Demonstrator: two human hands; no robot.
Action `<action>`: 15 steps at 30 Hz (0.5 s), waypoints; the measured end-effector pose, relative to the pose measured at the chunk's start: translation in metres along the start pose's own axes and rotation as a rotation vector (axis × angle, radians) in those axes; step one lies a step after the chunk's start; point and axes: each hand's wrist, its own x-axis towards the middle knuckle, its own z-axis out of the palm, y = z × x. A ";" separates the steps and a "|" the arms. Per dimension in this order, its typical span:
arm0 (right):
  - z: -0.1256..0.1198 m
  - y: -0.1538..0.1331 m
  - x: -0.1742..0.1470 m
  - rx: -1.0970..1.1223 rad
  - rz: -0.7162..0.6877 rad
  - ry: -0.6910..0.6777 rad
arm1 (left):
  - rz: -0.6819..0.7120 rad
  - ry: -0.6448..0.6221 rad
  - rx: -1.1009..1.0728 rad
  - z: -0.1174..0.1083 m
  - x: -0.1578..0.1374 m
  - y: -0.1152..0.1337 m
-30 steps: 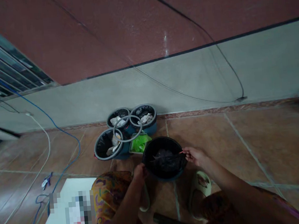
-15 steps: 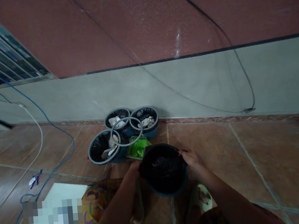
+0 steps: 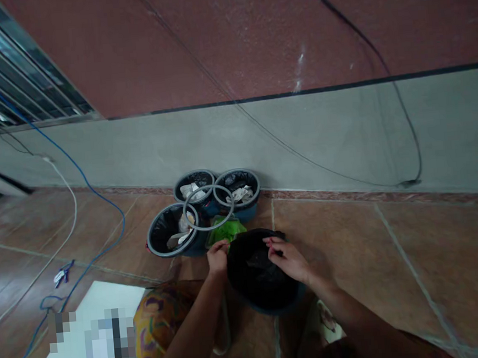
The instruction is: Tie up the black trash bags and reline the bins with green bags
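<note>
Black thin-plastic lining (image 3: 263,279) is covering the inside of a round, dark blue plastic bin (image 3: 272,311), which is apparently standing on the brown tiled floor (image 3: 342,226) just ahead of the person's knees.

Taking the bin's mouth as the clock, the bare left hand (image 3: 218,259) is resting near ten o'clock, its fingertips pinching together beside the rim; whether film is lying between them, I cannot tell. The bare right hand (image 3: 287,259) is hovering over the opening at two o'clock, fingers bending in toward one; what they are gripping, if anything, is too dark to make out. The hands are lying apart, with part of the mouth between them.

If only one side of the film is being secured, the other could slide inside; a hard tug could tear it or tip the bin.

Just beside, at eleven o'clock, bright green crumpled plastic (image 3: 230,231) is lying. Beyond, from ten to nearly twelve, three round blue bins with grey rims (image 3: 195,248) are clustering, each holding whitish scraps (image 3: 242,194). A slim grey ring (image 3: 210,228) is apparently resting across them; a bump from the left forearm or hand could dislodge it. Toward nine, a blue cable (image 3: 103,196) is looping, where a shifting foot could snag.
</note>
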 end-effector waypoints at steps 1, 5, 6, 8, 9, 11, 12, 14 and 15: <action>0.000 -0.005 -0.004 0.000 -0.025 -0.045 | -0.006 -0.017 -0.006 0.000 -0.005 0.004; -0.004 -0.023 -0.021 -0.001 -0.075 -0.190 | -0.045 -0.128 -0.063 0.000 -0.030 0.026; -0.008 -0.027 -0.025 0.005 -0.077 -0.210 | -0.052 -0.160 -0.073 0.000 -0.037 0.032; -0.016 -0.036 -0.032 0.040 -0.068 -0.211 | -0.058 -0.212 -0.075 0.001 -0.050 0.047; -0.021 -0.040 -0.034 0.072 -0.057 -0.185 | -0.057 -0.233 -0.073 0.001 -0.055 0.055; -0.033 -0.045 -0.037 0.163 -0.027 -0.095 | -0.045 -0.273 -0.079 0.000 -0.063 0.070; -0.038 -0.046 -0.037 0.221 -0.005 -0.043 | -0.038 -0.292 -0.082 -0.001 -0.065 0.077; -0.047 -0.044 -0.036 0.336 0.052 0.068 | -0.040 -0.323 -0.053 -0.005 -0.065 0.088; -0.051 -0.040 -0.034 0.376 0.087 0.134 | -0.055 -0.339 -0.001 -0.007 -0.063 0.092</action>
